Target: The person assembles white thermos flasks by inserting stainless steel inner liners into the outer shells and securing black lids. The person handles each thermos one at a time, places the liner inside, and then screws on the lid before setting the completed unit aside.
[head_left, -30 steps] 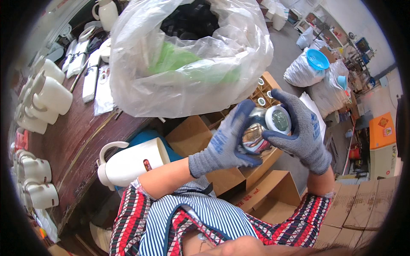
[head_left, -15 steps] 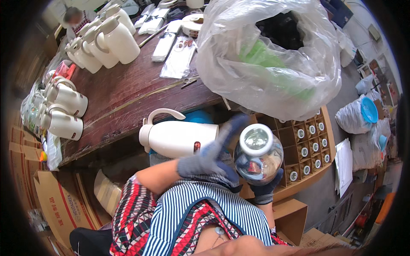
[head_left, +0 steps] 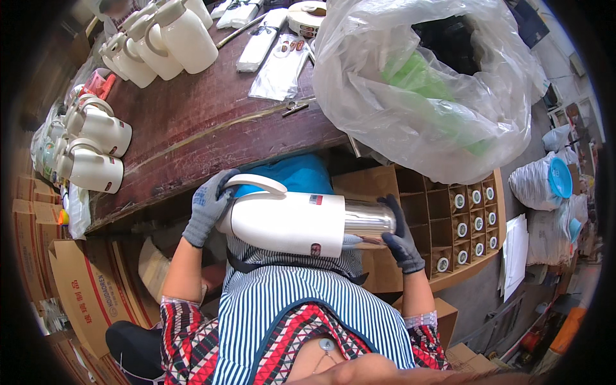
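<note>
A white vacuum jug (head_left: 289, 221) lies on its side across my lap, its handle to the left and its base end to the right. My left hand (head_left: 210, 208) is closed round the lid end by the handle (head_left: 256, 182). A shiny silvered glass liner (head_left: 369, 223) sticks partway out of the jug's base end; the rest of it is hidden inside. My right hand (head_left: 403, 237) grips the liner's outer end, fingers on its far side and thumb nearer me. Both hands wear grey-blue gloves.
A dark red table (head_left: 192, 128) holds several white jugs (head_left: 183, 38), plastic-wrapped packs (head_left: 263, 42) and a sticker roll (head_left: 307, 18). A big clear plastic bag (head_left: 359, 109) stands at its right end. Below it, a divided carton (head_left: 417, 234) holds several white-ringed liners. Cartons (head_left: 96, 295) stand at left.
The liner has gone from upright beside the jug to lying partly inside its base end. My left hand has moved left, from over the jug to its lid end.
</note>
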`<state>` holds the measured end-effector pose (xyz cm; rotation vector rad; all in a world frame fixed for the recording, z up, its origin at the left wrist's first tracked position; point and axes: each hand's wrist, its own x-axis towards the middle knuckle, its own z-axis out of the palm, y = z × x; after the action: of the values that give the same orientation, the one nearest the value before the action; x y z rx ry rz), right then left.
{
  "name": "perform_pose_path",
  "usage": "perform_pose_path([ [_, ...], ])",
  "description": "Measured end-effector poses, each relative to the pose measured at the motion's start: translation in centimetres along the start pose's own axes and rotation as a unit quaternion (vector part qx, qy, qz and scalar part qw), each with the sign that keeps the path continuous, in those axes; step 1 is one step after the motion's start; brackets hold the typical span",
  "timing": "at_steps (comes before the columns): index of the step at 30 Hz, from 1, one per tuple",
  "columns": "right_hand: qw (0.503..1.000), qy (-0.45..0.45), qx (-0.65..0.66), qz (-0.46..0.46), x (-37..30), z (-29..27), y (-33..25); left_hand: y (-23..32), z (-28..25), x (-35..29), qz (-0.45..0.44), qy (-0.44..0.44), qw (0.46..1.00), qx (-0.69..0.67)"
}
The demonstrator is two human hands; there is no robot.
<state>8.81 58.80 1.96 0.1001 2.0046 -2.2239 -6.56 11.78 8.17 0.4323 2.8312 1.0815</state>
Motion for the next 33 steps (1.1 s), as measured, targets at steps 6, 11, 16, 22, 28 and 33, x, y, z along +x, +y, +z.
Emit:
perform_pose_path([
  [6,0.99,-0.089,-0.033,0.109,1.9,1.6,-0.3,2.4,-1.6,-1.8,-0.057,-0.027,0.98,-0.189],
  [11,0.99,-0.089,-0.054,0.094,2.6,4.5,-1.6,5.0,-1.1,-1.5,-0.068,-0.014,0.976,-0.207],
  [16,0.992,-0.084,-0.053,0.081,3.6,6.7,-2.6,5.5,-0.7,-0.7,-0.07,-0.023,0.969,-0.238],
  [22,0.988,-0.111,-0.104,-0.003,3.3,6.1,-1.3,5.8,-0.3,0.0,-0.072,-0.03,0.96,-0.27],
  [28,0.983,-0.149,-0.087,0.068,2.8,4.9,-1.9,6.4,0.0,0.3,-0.094,-0.038,0.956,-0.275],
  [33,0.975,-0.136,-0.166,0.053,2.4,3.5,0.1,5.6,0.6,0.4,-0.075,-0.039,0.959,-0.27],
])
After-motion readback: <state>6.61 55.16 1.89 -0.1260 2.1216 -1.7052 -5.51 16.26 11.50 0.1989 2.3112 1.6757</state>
